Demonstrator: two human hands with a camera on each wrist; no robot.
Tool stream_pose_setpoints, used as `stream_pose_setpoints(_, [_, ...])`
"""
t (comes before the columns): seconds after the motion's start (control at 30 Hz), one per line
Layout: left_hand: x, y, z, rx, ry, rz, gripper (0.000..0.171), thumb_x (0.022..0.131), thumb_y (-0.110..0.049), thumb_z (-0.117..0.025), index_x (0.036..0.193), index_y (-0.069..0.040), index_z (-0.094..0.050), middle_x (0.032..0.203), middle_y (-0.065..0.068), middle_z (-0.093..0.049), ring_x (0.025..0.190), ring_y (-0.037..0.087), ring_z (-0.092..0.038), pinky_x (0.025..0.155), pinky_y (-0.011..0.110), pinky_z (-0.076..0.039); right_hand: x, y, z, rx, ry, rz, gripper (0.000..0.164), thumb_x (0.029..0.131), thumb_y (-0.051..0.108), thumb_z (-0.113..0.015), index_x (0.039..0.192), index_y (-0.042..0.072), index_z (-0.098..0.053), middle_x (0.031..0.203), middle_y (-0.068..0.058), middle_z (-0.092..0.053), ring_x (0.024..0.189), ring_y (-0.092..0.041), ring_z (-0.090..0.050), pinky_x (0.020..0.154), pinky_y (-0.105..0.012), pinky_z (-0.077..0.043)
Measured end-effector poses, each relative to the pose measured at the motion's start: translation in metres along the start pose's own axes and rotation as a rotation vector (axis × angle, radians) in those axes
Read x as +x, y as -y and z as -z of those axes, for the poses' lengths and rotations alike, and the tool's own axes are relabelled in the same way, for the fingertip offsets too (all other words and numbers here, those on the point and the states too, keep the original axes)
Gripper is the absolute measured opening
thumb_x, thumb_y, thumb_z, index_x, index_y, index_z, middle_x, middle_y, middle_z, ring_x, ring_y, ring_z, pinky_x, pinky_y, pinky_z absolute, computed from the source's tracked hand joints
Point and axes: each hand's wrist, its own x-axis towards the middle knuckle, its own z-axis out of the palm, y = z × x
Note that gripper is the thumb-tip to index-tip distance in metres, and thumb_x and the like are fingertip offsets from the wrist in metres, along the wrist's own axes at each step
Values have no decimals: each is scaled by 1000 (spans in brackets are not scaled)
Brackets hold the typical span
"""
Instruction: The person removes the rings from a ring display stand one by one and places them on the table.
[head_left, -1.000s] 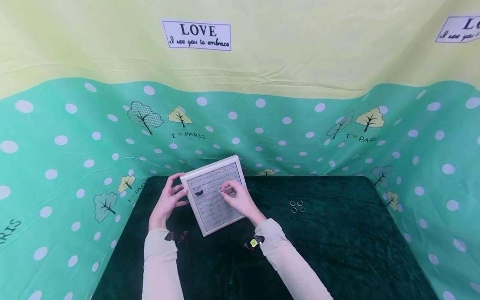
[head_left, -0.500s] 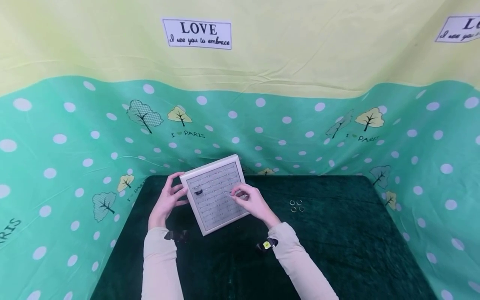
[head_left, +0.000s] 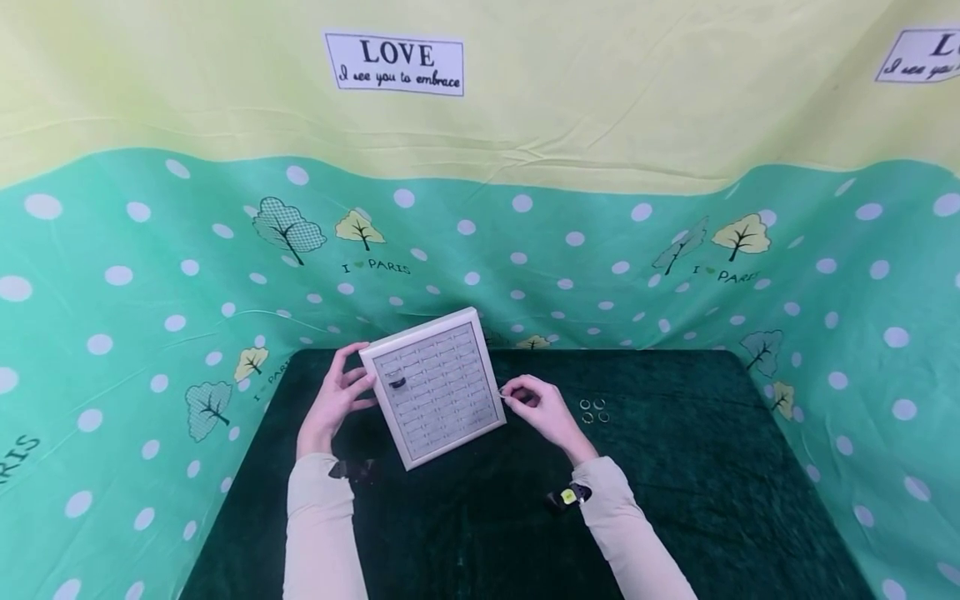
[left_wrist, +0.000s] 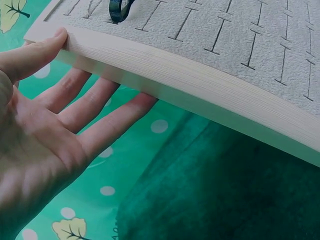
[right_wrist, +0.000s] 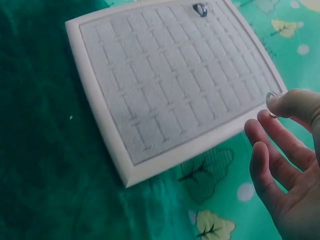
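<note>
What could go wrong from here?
Three risks:
1. The silver-coloured ring sits at the fingertips of the right hand, so it might slip and drop.
2. The left hand holds the ring tray by one edge, so a knock at the far side could twist it and perhaps unseat the dark ring.
3. Four loose rings lie on the cloth near the right hand; a careless sweep may scatter them.

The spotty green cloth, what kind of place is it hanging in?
Maybe a little curtained work booth: the spotty cloth rises behind and beside a dark green table, where a person's left hand holds a ring tray.
</note>
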Motion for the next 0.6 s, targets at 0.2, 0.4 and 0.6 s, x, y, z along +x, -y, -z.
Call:
stream_pose_setpoints(0.2, [1,0,0,-9,6,-4,58,98,-18,-58,147,-24,-28,135,26,-47,118,37,-51,89,60,-44,-12,10,14,26,-1,-48,12,91,-1,-63,103,-3,-65,102,-17,-66,90,-31,-61,72,-40,-50])
stream_pose_setpoints(0.4, [1,0,-1,1,6,-1,58,97,-21,-59,146,-27,-28,135,24,-48,117,35,-52,89,58,-45,-23,21,29,14,-21,-55,12,91,-4,-62,102,-7,-64,102,-21,-65,88,-31,-60,72,-35,-49])
stream_pose_setpoints(0.6, [0,1,0,0,11,-11,59,97,-21,-60,147,-24,-27,134,25,-49,114,31,-55,88,59,-45,-29,-4,38,27,-63,-50,11,91,0,-63,102,-3,-65,100,-15,-66,88,-26,-61,72,-34,-49])
